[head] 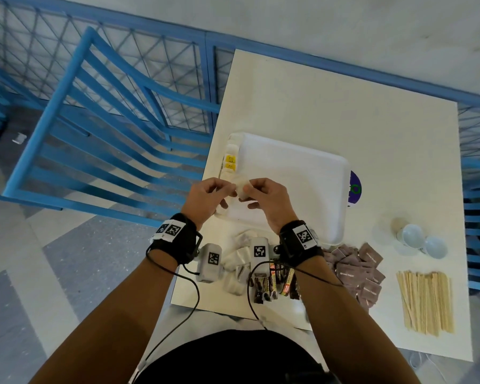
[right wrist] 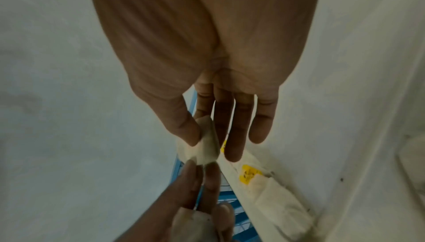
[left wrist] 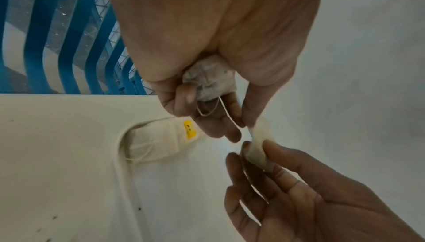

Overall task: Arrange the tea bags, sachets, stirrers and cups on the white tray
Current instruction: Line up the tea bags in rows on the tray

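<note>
Over the near-left part of the white tray [head: 297, 173], both hands meet on one pale tea bag [head: 241, 187]. My left hand [head: 219, 194] pinches one end of this tea bag [left wrist: 258, 133] and also holds a second, bunched tea bag [left wrist: 208, 80] with a loose string in its palm. My right hand [head: 257, 189] pinches the other end of the shared tea bag [right wrist: 207, 142] between thumb and forefinger, its other fingers straight. Several tea bags with yellow tags [head: 230, 159] lie in a row along the tray's left rim.
On the table's near edge lie loose tea bags [head: 237, 261], dark sachets [head: 277, 284], brown sachets [head: 358, 270], wooden stirrers [head: 424, 300] and pale cups [head: 419, 241]. A purple disc [head: 355, 189] shows beside the tray. A blue chair [head: 100, 139] stands left of the table.
</note>
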